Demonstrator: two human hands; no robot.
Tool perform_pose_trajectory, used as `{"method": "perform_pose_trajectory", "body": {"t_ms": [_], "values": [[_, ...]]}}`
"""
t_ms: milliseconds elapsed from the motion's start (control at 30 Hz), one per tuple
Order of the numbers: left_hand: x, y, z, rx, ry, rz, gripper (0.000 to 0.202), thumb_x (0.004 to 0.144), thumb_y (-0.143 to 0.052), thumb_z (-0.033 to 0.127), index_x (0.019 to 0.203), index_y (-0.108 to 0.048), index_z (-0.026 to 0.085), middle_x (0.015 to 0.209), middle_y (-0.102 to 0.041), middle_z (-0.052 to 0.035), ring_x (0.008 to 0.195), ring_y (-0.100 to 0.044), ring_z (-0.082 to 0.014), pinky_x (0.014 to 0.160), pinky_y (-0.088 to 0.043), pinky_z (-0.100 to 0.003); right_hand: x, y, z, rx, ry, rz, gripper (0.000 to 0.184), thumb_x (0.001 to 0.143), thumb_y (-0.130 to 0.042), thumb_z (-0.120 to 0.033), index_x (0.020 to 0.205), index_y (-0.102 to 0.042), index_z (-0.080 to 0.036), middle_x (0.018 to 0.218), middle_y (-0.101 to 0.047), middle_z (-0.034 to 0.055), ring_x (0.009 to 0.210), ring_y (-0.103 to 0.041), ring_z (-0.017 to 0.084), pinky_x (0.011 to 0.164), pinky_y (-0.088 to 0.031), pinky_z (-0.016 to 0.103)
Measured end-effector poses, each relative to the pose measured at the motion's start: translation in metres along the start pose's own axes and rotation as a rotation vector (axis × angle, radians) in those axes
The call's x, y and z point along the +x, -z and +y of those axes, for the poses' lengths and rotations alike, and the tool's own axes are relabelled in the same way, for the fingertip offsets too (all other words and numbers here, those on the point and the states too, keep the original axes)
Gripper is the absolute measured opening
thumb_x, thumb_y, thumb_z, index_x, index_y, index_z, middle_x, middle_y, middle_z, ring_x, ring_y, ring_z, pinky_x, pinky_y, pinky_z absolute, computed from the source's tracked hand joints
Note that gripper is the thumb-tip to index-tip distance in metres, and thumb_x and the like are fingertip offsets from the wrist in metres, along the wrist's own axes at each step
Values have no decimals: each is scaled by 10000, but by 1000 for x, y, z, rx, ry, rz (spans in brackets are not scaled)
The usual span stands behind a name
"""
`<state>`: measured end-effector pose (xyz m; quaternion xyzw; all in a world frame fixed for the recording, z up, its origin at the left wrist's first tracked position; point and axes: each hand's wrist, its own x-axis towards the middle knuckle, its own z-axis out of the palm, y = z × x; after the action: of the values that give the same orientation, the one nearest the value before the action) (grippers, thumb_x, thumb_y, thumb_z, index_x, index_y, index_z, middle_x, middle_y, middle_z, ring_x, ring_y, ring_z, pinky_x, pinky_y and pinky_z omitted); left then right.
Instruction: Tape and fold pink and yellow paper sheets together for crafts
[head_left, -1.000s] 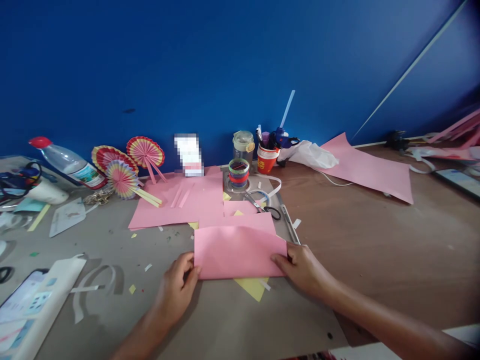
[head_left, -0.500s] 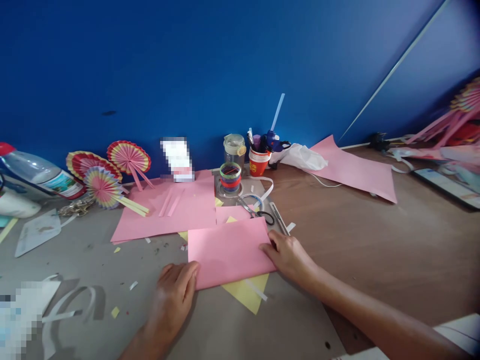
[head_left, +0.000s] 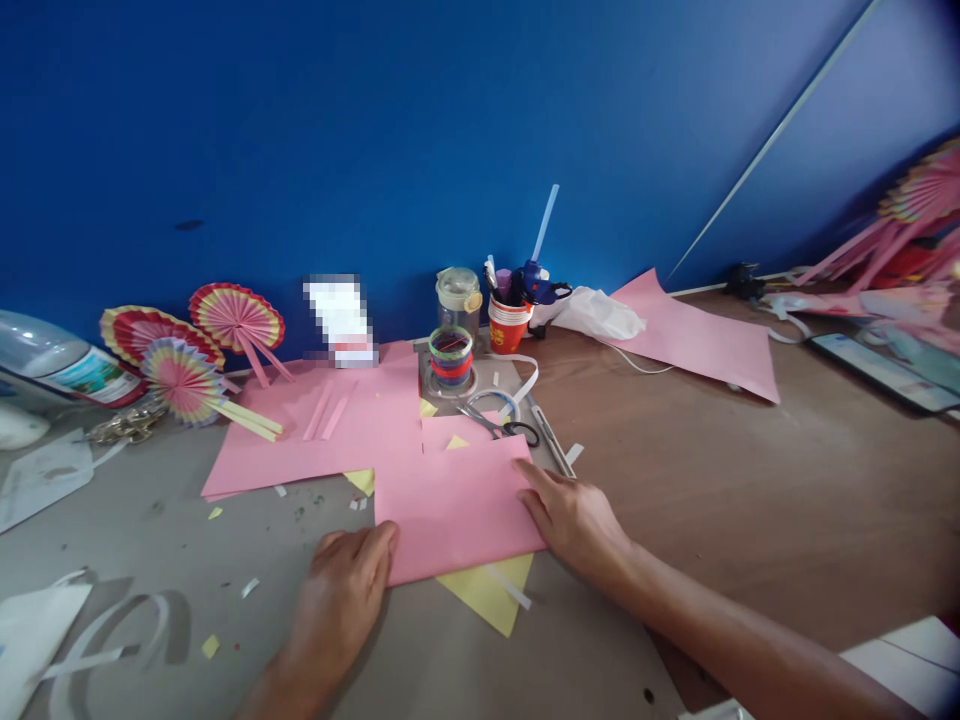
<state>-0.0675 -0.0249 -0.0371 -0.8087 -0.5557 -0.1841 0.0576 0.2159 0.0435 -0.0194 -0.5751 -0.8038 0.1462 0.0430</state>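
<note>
A folded pink paper sheet (head_left: 450,505) lies flat on the grey mat (head_left: 225,560) in front of me. My left hand (head_left: 341,590) rests at its lower left corner, fingers stretched flat against the edge. My right hand (head_left: 574,520) lies on its right edge, fingers extended and pressing the paper down. A yellow paper piece (head_left: 487,595) sticks out from under the pink sheet. Black-handled scissors (head_left: 499,425) lie just behind the sheet.
A larger pink sheet (head_left: 322,425) lies behind, with three paper fans (head_left: 187,350) at the back left beside a lying plastic bottle (head_left: 67,360). A tape-roll stack (head_left: 451,357), jar (head_left: 457,295) and red cup of tools (head_left: 508,318) stand by the blue wall. Another pink sheet (head_left: 697,340) lies at the right.
The raised flap of the pink sheet has been pressed flat. My right hand has slid up along the right edge; my left hand has flattened at the lower left corner. The view has turned right.
</note>
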Motion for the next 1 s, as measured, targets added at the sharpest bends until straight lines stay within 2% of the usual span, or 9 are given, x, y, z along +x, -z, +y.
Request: {"method": "perform_pose_trajectory", "body": {"t_ms": [133,233,333,433,567,700,800,900,1000], "values": [[-2,1,1,-46,60,-36,244,959,-385,266,942,-624,222,747,-699,-28,614,-611,-174,675,-450,-308,1,1,0,-61,26,-31,319,942,-399,-258,1207,-571,-218,957,-710,71,785,-685,198,624,-447,245],[0,4,-5,-110,189,-85,230,935,-430,327,1017,-620,226,776,-696,-32,696,-636,-187,668,-471,-291,1,-4,4,-78,49,-8,338,941,-393,-258,1232,-560,-223,955,-712,66,752,-685,192,603,-446,247],[13,5,-17,-179,338,-106,263,898,-465,357,1065,-602,206,790,-655,-34,740,-622,-192,720,-480,-310,2,-11,8,-77,79,30,343,944,-370,-264,1226,-564,-232,964,-713,65,719,-683,189,581,-444,251],[33,1,-29,-267,490,-104,263,831,-532,374,1006,-625,201,859,-626,-48,805,-612,-203,768,-476,-332,2,-16,11,-77,104,56,343,943,-370,-265,1224,-564,-233,964,-713,65,712,-682,189,572,-442,251],[50,-6,-37,-305,571,-148,228,817,-533,383,893,-636,194,787,-613,-32,737,-605,-195,747,-472,-337,1,-17,12,-76,106,63,339,942,-376,-260,1223,-564,-228,953,-710,69,697,-680,193,559,-435,255],[54,-7,-40,-389,656,-202,261,784,-556,407,884,-630,177,772,-626,-23,695,-607,-177,677,-479,-297,1,-15,10,-75,93,53,336,939,-378,-257,1221,-559,-236,949,-710,69,681,-676,192,541,-419,252],[58,-4,-42,-456,696,-246,239,759,-575,383,857,-636,175,732,-638,-9,671,-607,-168,656,-470,-279,1,-14,9,-71,90,47,329,933,-377,-253,1199,-568,-234,959,-709,76,673,-675,200,533,-412,262],[65,-4,-42,-515,717,-279,165,719,-611,344,748,-627,183,665,-630,7,622,-584,-158,620,-443,-264,2,-15,9,-81,87,43,322,930,-381,-253,1187,-573,-234,958,-707,77,677,-675,205,534,-409,265],[69,-5,-40,-572,743,-258,109,676,-628,291,671,-591,189,614,-591,26,584,-541,-145,585,-410,-251,2,-15,10,-83,81,28,328,933,-374,-253,1199,-564,-232,968,-704,76,687,-675,209,535,-407,270]]}}
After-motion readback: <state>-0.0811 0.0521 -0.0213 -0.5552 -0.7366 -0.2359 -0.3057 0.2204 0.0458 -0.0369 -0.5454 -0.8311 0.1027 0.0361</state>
